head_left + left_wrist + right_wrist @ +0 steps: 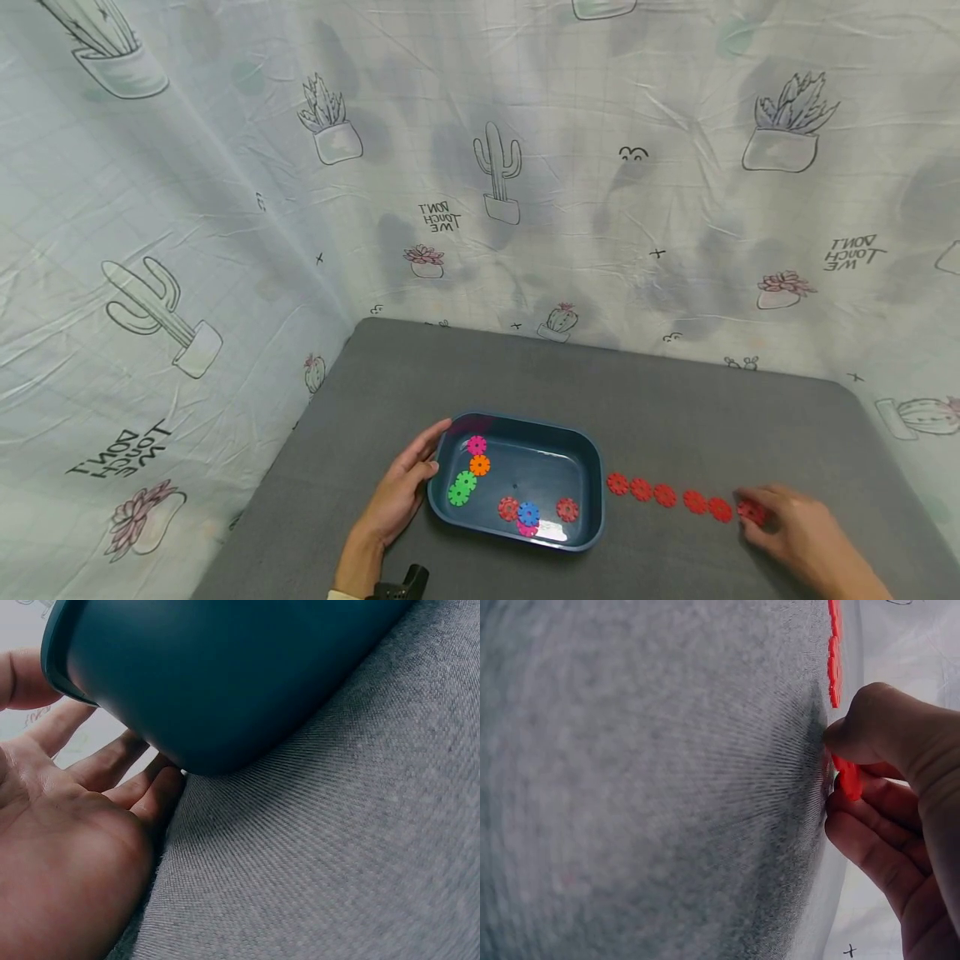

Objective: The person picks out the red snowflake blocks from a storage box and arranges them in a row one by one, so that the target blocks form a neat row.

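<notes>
The right hand (795, 533) pinches a red gear (751, 512) (row's end); relaxed left hand (401, 492) fingers touch the tray (592, 467).

I count six red gears (664, 495) in a row on the grey mat (712, 417), the last one under the fingertips of my right hand (795, 533). One dark blue tray (592, 467) sits beside my left hand (397, 500). Inside it I see two red gears (567, 509), two green gears (461, 488) overlapping, two pink gears (476, 445), one of them mostly hidden under another piece, one orange gear (480, 465) and one blue gear (528, 513). That makes eight gears in the tray, fourteen in all.
</notes>
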`<action>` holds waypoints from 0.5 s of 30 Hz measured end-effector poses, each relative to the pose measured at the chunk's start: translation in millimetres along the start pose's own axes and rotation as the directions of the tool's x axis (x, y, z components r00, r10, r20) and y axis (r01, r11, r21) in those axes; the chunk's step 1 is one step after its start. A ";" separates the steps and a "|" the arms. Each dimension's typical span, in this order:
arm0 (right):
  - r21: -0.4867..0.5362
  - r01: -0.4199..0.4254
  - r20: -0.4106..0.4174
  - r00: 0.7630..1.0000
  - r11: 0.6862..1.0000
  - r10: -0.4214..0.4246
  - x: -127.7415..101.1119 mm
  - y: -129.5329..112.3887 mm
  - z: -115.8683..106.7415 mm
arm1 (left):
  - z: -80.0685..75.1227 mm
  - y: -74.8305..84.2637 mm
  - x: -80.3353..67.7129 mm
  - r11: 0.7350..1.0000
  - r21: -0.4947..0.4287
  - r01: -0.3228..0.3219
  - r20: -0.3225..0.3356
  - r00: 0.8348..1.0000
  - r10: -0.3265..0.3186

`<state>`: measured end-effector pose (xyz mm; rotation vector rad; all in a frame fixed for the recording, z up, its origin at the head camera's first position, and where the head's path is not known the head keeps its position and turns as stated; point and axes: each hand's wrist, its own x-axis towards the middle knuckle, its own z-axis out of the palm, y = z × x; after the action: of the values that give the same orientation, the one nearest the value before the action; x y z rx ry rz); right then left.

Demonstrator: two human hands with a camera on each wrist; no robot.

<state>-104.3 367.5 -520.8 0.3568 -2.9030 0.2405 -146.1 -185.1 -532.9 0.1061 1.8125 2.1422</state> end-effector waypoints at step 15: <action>0.048 -0.086 0.032 0.996 0.995 0.085 -8.1 -6.3 -1.6 | -1.3 0.0 -0.7 1.000 0.007 -0.002 0.006 1.000 0.002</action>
<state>-94.6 363.6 -520.2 0.2461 -2.9502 0.3231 -145.8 -186.5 -533.0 0.1153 1.8171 2.1349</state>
